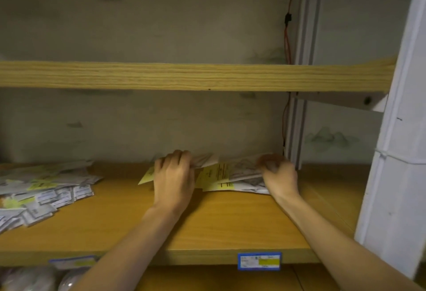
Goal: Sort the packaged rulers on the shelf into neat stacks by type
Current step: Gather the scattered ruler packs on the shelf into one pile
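Note:
A bunch of packaged rulers (221,172) with yellow header cards lies at the back of the wooden shelf (207,221), right of centre. My left hand (174,178) grips the bunch's left end, fingers curled over the top. At the right end my right hand (277,174) grips the same bunch; it is blurred. A loose, untidy pile of ruler packs (43,191) with white and yellow labels spreads over the shelf's left part, partly cut off by the frame edge.
An upper wooden shelf (196,76) runs across above the hands. A white upright post (396,152) bounds the right side, with a grey rail and red wire (287,37) at the back. Blue price tags (259,261) sit on the shelf's front edge.

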Demonstrator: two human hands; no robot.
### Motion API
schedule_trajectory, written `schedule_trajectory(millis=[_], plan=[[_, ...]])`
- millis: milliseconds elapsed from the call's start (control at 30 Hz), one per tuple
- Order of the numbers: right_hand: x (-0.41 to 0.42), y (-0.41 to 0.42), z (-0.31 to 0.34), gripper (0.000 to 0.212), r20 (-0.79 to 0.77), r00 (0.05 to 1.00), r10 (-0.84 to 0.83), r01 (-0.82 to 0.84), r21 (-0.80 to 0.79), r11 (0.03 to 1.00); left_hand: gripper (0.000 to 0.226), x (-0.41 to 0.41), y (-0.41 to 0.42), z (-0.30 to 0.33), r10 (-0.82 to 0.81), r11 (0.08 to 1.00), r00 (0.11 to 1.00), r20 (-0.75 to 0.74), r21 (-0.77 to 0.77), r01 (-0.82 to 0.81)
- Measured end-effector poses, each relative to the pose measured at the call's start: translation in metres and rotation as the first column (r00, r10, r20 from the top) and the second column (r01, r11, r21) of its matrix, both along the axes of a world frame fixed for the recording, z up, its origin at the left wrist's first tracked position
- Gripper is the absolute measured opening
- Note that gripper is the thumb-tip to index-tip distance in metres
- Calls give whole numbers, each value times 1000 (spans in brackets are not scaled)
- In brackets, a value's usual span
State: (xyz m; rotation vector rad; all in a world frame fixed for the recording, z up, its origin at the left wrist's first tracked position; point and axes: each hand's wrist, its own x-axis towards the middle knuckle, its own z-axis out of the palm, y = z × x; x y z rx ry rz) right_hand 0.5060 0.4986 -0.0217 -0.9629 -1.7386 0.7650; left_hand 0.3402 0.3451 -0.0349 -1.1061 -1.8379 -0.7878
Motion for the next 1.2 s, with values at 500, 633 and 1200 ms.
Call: schedule_trajectory(millis=[500, 633, 1200], plan=[[3, 1, -8, 33, 281, 957, -70, 84, -41, 996, 27, 3, 0, -1, -47, 997, 996, -72, -62, 42], [3, 1, -8, 21, 305, 946, -109, 117, -8, 993, 27, 2, 0, -1, -58, 995, 994, -98, -83, 50], [-2, -27, -2, 44, -79, 901, 426, -428, -11, 904, 5, 9, 2, -3, -190, 981, 850, -491, -119, 150]])
